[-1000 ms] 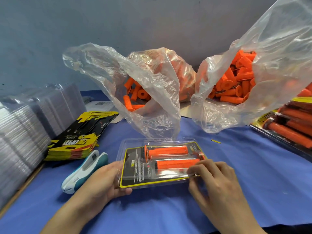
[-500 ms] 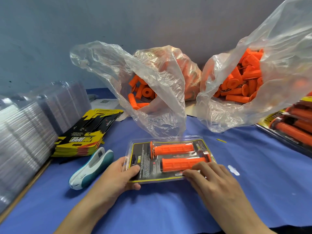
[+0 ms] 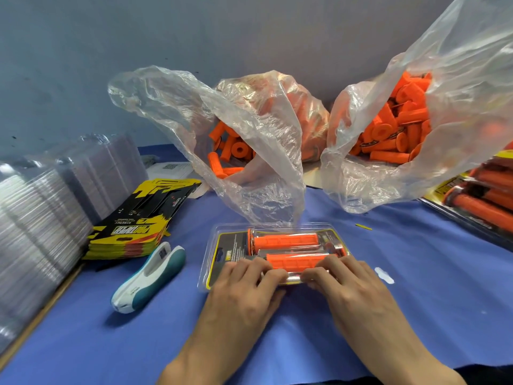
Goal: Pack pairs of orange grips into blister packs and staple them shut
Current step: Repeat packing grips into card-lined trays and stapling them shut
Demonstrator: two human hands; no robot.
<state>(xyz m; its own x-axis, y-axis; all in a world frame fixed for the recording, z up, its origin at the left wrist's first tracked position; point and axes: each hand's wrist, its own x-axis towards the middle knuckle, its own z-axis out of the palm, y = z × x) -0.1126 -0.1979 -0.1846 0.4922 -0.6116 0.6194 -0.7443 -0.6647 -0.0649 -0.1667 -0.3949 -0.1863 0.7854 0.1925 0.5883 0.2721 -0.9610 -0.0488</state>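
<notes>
A clear blister pack with a black-and-yellow card lies flat on the blue cloth, two orange grips side by side inside it. My left hand and my right hand both lie on the pack's near edge, fingertips almost meeting and pressing down on the plastic. They hide part of the nearer grip. A white-and-teal stapler lies on the cloth left of the pack, apart from both hands.
Two clear plastic bags of loose orange grips stand behind the pack. Stacks of clear blister shells and printed cards sit at the left. Filled packs are piled at the right edge.
My left hand slid from the pack's left end to its near edge, meeting my right hand. The pack has settled flat on the cloth.
</notes>
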